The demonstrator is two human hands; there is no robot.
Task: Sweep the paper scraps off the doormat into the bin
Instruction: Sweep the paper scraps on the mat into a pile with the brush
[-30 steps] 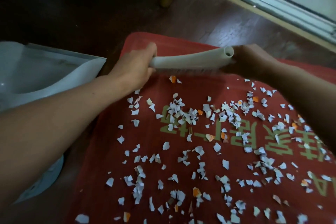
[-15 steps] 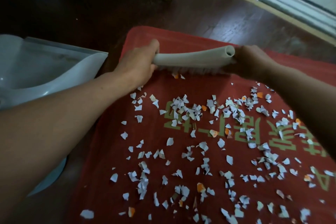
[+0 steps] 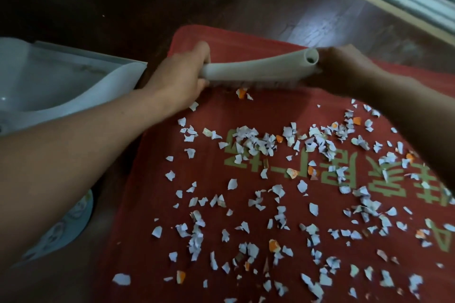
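- A white dustpan (image 3: 73,86) lies at the far left on the floor, beside the doormat (image 3: 270,110).
- The left grip (image 3: 179,76) clasps the brush (image 3: 258,69) at its left end.
- The right grip (image 3: 344,69) clasps its right end.
- The paper scraps (image 3: 251,140) litter the doormat, nearer than the brush.

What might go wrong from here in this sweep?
1. The left hand and right hand hold the brush at the far end of the doormat; a fast pull may flick the light scraps onto the dark floor.
2. The dustpan lies off the mat's left side, so scraps swept toward the person would likely miss it.
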